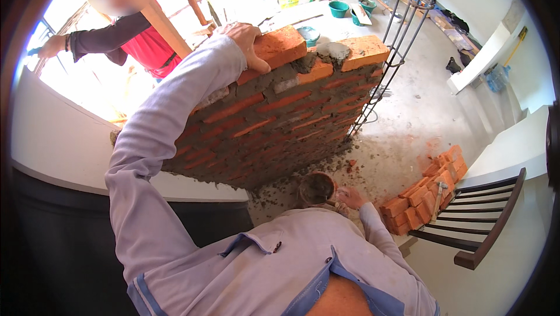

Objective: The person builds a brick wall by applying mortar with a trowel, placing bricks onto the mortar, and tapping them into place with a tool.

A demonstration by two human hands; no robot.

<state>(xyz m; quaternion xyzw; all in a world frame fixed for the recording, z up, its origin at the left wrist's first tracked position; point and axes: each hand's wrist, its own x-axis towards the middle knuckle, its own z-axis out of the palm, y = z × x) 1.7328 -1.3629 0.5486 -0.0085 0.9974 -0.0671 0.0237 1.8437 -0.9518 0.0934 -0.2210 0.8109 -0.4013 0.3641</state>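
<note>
At the top of the partly built brick wall (274, 120), grey mortar oozing from its joints, my left hand (248, 47) grips a red brick (283, 44). A lump of grey mortar (335, 52) lies among the top bricks to its right. Below, my right hand (350, 197) is closed at a round bucket of wet mortar (315, 184), on what looks like a tool handle, partly hidden by the bucket and my body.
A co-worker in red (149, 47) stands behind timber posts at left. A rebar cage (396, 42) rises at the wall's right end. Stacked bricks (420, 202) with a hammer (437, 196) lie beside a dark railing (490, 225). Green tubs (338, 9) stand behind.
</note>
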